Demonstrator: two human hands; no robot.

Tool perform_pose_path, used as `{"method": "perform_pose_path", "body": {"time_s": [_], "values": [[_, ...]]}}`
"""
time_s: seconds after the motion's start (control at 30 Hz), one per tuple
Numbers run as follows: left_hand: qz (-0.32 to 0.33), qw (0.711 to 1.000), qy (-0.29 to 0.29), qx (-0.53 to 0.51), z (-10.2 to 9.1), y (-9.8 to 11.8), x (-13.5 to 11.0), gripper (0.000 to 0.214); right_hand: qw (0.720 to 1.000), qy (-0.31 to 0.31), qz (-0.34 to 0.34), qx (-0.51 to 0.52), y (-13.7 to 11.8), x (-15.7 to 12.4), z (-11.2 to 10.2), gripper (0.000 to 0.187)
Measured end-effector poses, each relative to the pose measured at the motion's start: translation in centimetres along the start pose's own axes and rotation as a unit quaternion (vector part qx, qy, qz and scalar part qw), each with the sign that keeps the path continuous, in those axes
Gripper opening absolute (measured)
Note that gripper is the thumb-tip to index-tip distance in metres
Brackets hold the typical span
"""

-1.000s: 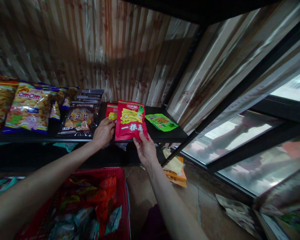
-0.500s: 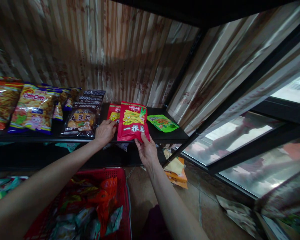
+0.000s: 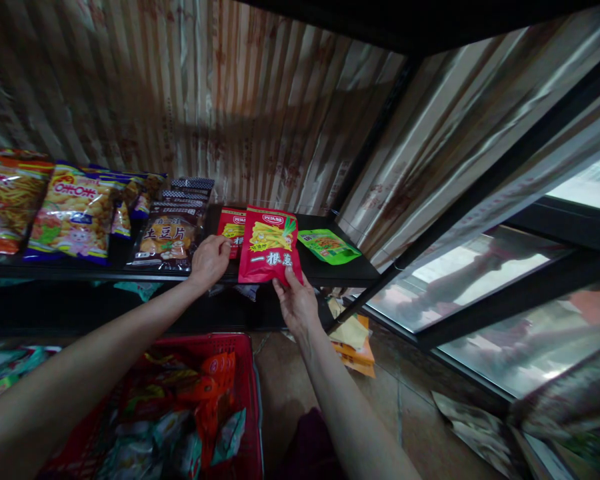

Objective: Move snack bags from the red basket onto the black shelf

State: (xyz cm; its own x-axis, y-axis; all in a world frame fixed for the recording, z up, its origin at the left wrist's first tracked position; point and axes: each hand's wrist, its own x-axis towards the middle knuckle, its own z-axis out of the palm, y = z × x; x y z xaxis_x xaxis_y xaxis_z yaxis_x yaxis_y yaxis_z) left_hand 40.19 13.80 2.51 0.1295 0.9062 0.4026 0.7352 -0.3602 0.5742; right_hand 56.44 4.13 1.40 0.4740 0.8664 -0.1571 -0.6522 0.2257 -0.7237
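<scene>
In the head view, my only feed, I have the right hand (image 3: 299, 303) gripping the red packet (image 3: 269, 237) by its lower right corner, thumb on the front. The packet is over the front edge of the shelf (image 3: 353, 272), face toward me: glossy red, yellow sticks pictured across the middle, a green-leaved stalk at upper right, a small logo above, bold white characters below. It partly covers a matching pack (image 3: 232, 230). My left hand (image 3: 210, 261) is at that pack, fingers curled; I cannot tell whether they pinch it.
</scene>
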Motion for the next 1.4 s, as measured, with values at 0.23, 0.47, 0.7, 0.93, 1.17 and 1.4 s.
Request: {"method": "perform_pose_path", "body": {"time_s": [0.23, 0.47, 0.7, 0.93, 1.17, 1.4], "values": [[-0.115, 0.951, -0.073, -0.279, -0.3, 0.9, -0.4, 0.031, 1.000, -0.026, 0.002, -0.006, 1.2, 0.2, 1.5, 0.022], [-0.201, 0.888, -0.072, -0.408, 0.0, 1.5, -0.8, 0.016, 0.999, -0.030, 0.018, -0.009, 1.7, 0.3, 2.6, 0.018], [-0.202, 0.923, -0.009, -0.328, 0.4, 0.4, -0.2, 0.017, 0.996, -0.060, 0.045, -0.055, 1.5, 1.2, 3.2, 0.017], [-0.162, 0.974, 0.015, -0.155, 0.4, -0.4, 1.5, 0.026, 0.984, -0.084, 0.019, -0.155, 1.1, 3.1, 4.3, 0.016], [-0.167, 0.985, -0.029, -0.024, 0.6, -1.0, 2.2, 0.028, 0.966, -0.036, 0.020, -0.254, 1.6, 4.2, 4.4, 0.003], [-0.162, 0.985, -0.056, 0.002, 0.8, -1.1, 2.0, 0.027, 0.961, -0.015, 0.026, -0.273, 1.5, 4.8, 4.4, 0.009]]}}
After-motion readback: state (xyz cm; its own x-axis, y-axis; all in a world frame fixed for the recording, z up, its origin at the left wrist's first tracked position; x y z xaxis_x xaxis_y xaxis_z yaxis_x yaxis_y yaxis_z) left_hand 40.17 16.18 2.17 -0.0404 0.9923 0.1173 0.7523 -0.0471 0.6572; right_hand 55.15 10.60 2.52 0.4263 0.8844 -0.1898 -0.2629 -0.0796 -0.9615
